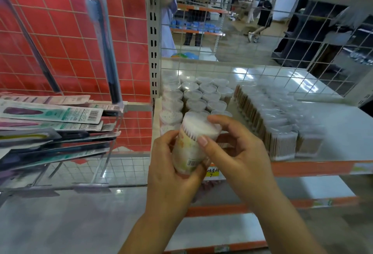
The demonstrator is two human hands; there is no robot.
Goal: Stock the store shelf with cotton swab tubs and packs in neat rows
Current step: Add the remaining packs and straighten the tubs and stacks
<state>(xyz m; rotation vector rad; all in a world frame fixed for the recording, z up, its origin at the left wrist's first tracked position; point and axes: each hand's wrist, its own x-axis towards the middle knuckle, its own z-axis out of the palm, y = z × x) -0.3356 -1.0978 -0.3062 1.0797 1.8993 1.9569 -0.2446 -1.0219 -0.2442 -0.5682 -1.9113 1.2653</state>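
A clear round tub of cotton swabs (191, 142), with a printed label and barcode, is held tilted in front of the shelf's front edge. My left hand (171, 173) grips its lower body from the left. My right hand (232, 153) holds its top end, thumb on the side and fingers over the lid. Behind it, several matching tubs (201, 96) stand in rows at the left of the white shelf (343, 132). To their right, flat packs of wooden-stick swabs (282, 122) stand in rows.
A grey slotted upright (154, 42) borders the shelf's left side, and a wire grid (262, 42) backs it. Left of it, packaged toothbrushes (50, 116) lie on a clear rack before a red grid panel. The orange shelf edge (312, 168) carries a yellow price tag. People stand in the aisle beyond.
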